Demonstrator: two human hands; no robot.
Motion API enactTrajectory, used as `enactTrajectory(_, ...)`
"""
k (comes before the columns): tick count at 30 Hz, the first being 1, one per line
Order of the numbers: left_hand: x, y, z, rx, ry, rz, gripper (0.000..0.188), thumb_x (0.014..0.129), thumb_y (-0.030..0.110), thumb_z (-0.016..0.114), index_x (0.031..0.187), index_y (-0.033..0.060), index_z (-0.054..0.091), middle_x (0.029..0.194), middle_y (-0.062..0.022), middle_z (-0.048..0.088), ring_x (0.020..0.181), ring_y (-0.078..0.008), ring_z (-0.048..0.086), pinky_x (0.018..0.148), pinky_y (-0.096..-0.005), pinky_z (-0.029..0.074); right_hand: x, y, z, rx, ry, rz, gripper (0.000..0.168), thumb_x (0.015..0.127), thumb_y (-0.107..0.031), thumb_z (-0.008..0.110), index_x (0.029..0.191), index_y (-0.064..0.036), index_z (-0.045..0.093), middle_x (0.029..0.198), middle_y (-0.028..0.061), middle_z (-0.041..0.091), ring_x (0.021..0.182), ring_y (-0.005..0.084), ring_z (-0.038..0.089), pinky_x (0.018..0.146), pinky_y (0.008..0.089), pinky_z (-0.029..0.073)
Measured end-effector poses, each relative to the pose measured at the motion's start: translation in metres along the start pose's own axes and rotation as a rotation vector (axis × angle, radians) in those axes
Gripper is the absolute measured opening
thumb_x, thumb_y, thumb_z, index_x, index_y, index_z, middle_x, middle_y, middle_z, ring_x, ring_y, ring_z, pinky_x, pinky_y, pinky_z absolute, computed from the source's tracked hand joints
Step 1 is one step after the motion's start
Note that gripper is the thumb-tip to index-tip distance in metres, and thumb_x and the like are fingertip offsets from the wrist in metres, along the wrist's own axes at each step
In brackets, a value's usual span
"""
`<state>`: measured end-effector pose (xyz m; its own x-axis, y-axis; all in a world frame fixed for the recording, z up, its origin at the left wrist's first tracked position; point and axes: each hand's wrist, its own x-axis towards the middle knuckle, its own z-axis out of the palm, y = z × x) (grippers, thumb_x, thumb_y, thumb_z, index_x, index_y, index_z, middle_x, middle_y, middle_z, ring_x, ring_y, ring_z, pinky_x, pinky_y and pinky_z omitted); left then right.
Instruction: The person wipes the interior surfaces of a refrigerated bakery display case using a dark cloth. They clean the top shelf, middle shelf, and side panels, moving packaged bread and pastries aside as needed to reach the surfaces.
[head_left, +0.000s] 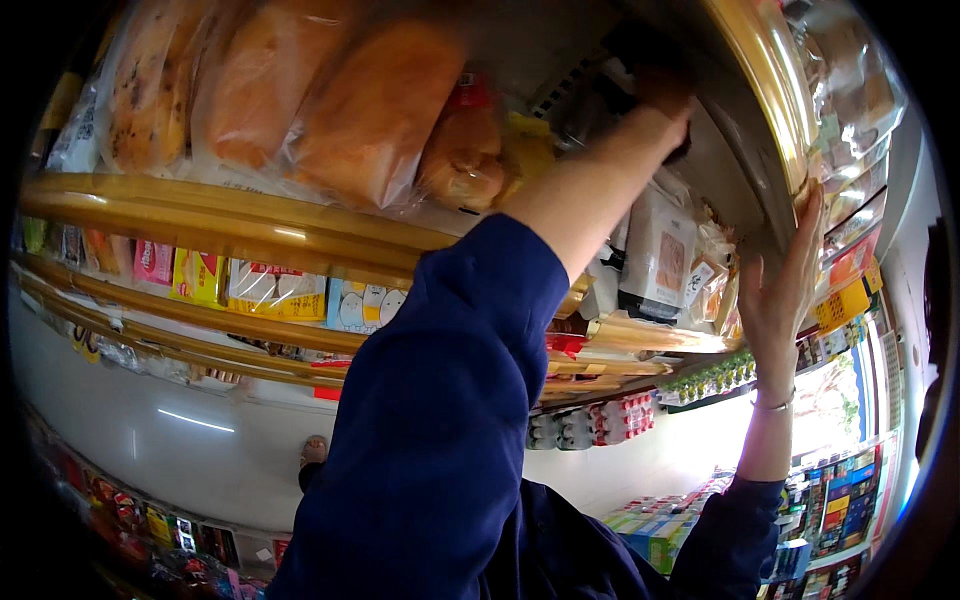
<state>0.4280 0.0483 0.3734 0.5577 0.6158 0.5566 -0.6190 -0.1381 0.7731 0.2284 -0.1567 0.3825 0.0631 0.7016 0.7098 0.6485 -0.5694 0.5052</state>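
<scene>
My left hand (664, 94) reaches deep into a shelf bay at the top, above the packaged goods. It is dark and blurred; a black item lies at it, and whether the fingers hold it cannot be told. My right hand (784, 277), with a thin bracelet at the wrist, rests upright with extended fingers against the gold-coloured shelf edge (780, 97). Between the hands stand a white and black package (660, 259) and a clear-wrapped food packet (709, 281). Left of my forearm lie wrapped bread loaves (375, 112) and a smaller wrapped bun (465, 161).
A gold shelf rail (225, 217) runs below the bread, with snack packets (277, 289) on the tier beneath. Shrink-wrapped bottles (622, 420) stand on the floor further off. Stacked cartons (660, 532) are at the lower right. Another goods shelf (172, 532) lines the lower left.
</scene>
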Motion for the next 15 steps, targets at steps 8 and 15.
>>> enactTrajectory(8, 0.000, 0.003, -0.061, -0.863, 0.062, -0.112, 0.029, 0.093, 0.015, 0.047, 0.118, 0.0021, 0.053, 0.115, -0.0129, 0.057, 0.105, -0.0244, 0.053, 0.094, -0.0362, 0.042, -0.017, 0.016, -0.008, 0.114, 0.041, -0.021, 0.076, 0.070, 0.008, 0.046, 0.143, -0.004, 0.031, 0.147, 0.0197, 0.033, 0.137, 0.0362, 0.029, 0.112, 0.0451, 0.026)
enactTrajectory(15, -0.004, 0.024, -0.138, -0.660, 0.029, -0.304, 0.027, 0.088, 0.017, 0.054, 0.112, 0.0033, 0.057, 0.109, -0.0130, 0.061, 0.100, -0.0270, 0.057, 0.091, -0.0401, 0.045, -0.035, -0.064, 0.015, 0.528, 0.016, -0.148, 0.037, 0.074, 0.004, 0.058, 0.111, 0.001, 0.063, 0.121, 0.0185, 0.060, 0.117, 0.0357, 0.055, 0.096, 0.0428, 0.046)
